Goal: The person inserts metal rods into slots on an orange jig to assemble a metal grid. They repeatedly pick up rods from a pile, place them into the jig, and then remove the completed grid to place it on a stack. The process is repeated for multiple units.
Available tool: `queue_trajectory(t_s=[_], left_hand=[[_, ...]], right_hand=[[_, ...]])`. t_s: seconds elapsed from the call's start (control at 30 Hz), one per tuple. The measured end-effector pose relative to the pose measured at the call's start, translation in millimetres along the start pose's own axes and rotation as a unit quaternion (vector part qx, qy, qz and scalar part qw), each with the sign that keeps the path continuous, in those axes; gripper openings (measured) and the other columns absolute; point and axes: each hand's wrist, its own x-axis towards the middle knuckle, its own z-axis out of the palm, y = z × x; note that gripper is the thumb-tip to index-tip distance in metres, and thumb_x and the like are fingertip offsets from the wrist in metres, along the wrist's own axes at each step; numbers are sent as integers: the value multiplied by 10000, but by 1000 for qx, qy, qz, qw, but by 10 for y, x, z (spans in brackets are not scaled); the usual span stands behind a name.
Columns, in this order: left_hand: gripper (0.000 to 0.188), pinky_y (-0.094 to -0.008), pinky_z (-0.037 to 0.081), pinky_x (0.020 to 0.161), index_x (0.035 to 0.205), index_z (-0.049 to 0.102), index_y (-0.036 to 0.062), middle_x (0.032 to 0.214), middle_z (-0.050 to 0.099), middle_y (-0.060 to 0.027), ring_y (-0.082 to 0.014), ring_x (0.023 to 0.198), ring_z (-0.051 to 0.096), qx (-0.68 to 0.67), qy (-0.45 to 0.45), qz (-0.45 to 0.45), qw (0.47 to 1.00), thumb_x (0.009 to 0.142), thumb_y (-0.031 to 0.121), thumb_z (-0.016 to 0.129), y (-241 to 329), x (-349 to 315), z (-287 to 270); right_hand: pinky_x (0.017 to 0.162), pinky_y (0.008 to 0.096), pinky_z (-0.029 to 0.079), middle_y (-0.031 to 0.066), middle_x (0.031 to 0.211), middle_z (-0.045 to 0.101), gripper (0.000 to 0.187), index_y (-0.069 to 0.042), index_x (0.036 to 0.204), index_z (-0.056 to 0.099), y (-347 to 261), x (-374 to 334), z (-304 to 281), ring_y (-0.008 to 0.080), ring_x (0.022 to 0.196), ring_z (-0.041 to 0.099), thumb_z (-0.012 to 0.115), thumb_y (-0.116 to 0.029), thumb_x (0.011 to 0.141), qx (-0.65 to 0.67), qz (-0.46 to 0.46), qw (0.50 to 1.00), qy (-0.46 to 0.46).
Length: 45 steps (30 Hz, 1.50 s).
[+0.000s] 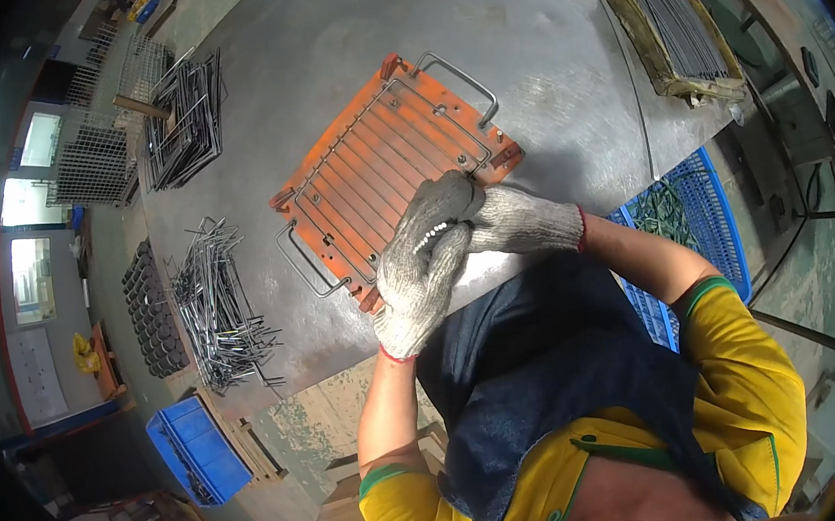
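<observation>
Together, both gloved hands press at the near corner of the orange jig plate (384,168), which lies flat on the grey table (539,58). Left hand (419,275) overlaps right hand (519,221), hiding the fingertips. Whether either grip has closed on anything cannot be told; a heap of bent wire pieces (221,309) lies left of the plate.

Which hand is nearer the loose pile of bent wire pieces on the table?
Left. The left hand is on the orange jig's near edge, toward the wire pile; the right hand sits farther away.
</observation>
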Motion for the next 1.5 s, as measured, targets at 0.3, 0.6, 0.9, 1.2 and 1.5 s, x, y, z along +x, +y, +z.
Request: queue_trajectory(t_s=[0.3, 0.6, 0.9, 1.2, 1.5], left_hand=[[249, -347, 498, 992, 1154, 703, 6, 1177, 709, -96, -229, 1110, 657, -90, -10, 53, 995, 917, 84, 706, -161, 79, 127], [288, -328, 552, 773, 1123, 667, -45, 1024, 706, -125, -198, 857, 677, -247, 20, -120, 961, 994, 207, 613, -147, 348, 162], [382, -372, 630, 846, 1218, 529, -89, 1073, 672, -183, -283, 1001, 709, -482, 30, -202, 852, 1073, 263, 491, -434, 1053, -53], [318, -321, 614, 755, 1151, 611, -65, 993, 703, -179, -253, 906, 724, -403, -2, -263, 877, 1025, 225, 574, -677, 1451, -247], [337, -431, 550, 772, 1117, 670, 41, 968, 706, -132, -309, 864, 693, 374, -9, -93, 923, 938, 326, 682, -339, 1560, -388]], right_hand=[[860, 432, 542, 117, 1077, 696, 253, -120, 1147, 709, 427, -470, 502, 304, 983, 678, 624, -108, 909, -6, 29, 999, -28], [766, 411, 558, 87, 969, 727, 263, -56, 1137, 687, 171, -255, 248, 253, 816, 700, 604, -266, 1003, 198, 300, 931, -64], [932, 353, 567, 89, 1159, 645, 365, -55, 1227, 599, 269, 171, -1, 230, 1111, 658, 667, -284, 951, 547, 468, 685, -107], [881, 307, 580, 116, 1175, 674, 328, 7, 1298, 565, 753, 200, 199, 195, 1063, 682, 563, -176, 1025, 238, 295, 903, -203], [1032, 315, 512, 71, 1318, 631, 329, -58, 1309, 583, 775, 217, 208, 207, 1202, 626, 566, -196, 1010, 215, 254, 922, -195]])
